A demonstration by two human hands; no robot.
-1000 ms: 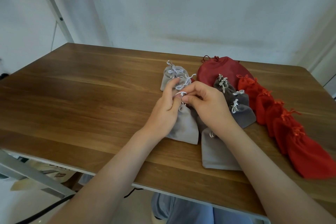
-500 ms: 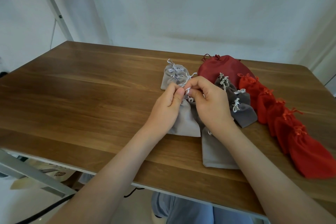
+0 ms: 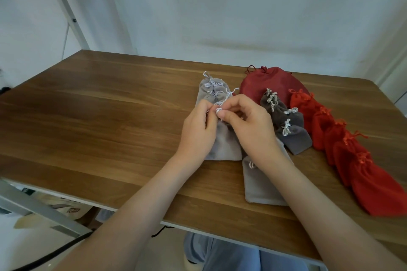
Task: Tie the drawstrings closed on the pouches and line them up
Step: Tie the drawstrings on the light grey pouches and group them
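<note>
A light grey pouch [image 3: 224, 145] lies on the wooden table [image 3: 99, 116], its neck hidden under my hands. My left hand [image 3: 198, 130] and my right hand [image 3: 248, 125] both pinch its white drawstring [image 3: 219, 110] at the neck, and a loose cord end curls up behind my fingers. Behind it lies a short row of tied light grey pouches [image 3: 211, 90]. Another light grey pouch [image 3: 262, 185] lies flat under my right wrist, its cord loose.
To the right run a row of tied dark grey pouches [image 3: 288, 125] and a longer diagonal row of red pouches [image 3: 343, 145]. A large dark red pouch [image 3: 273, 86] sits behind them. A white metal frame post [image 3: 66, 6] rises at the left.
Both hands have shifted slightly away from me along the pouch's neck, and the cord loop between my fingertips has become smaller and tighter.
</note>
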